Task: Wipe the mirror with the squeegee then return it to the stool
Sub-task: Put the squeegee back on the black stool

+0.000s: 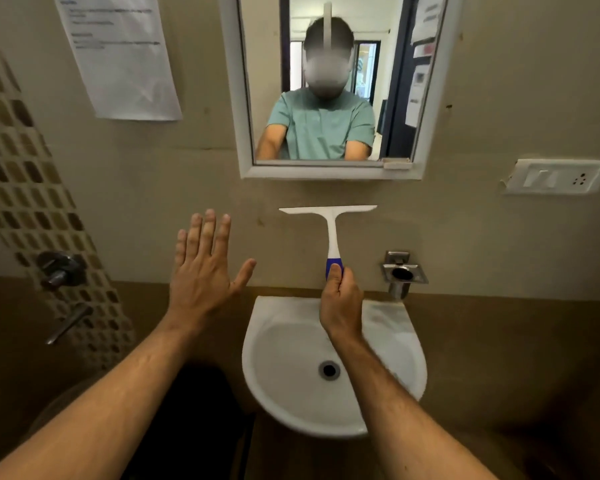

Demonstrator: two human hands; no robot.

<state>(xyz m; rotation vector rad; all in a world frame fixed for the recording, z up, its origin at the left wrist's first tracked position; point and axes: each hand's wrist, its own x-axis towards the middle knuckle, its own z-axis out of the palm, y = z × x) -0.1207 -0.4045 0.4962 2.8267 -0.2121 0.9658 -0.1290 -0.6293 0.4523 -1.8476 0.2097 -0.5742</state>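
Note:
A white-framed mirror (243,98) hangs on the beige wall above the basin. My right hand (340,299) grips the blue end of a white squeegee (330,216), held upright with its blade level, a short way below the mirror's bottom frame and apart from the glass. My left hand (201,271) is raised flat to the left of the squeegee, fingers straight and spread, holding nothing. No stool is plainly seen; a dark shape (194,410) lies low beneath my left forearm.
A white basin (271,393) sits under my right wrist. A steel holder (404,273) is fixed to the wall at its right. A switch plate (558,176) is further right. A tap valve (61,268) and paper notice (118,53) are on the left wall.

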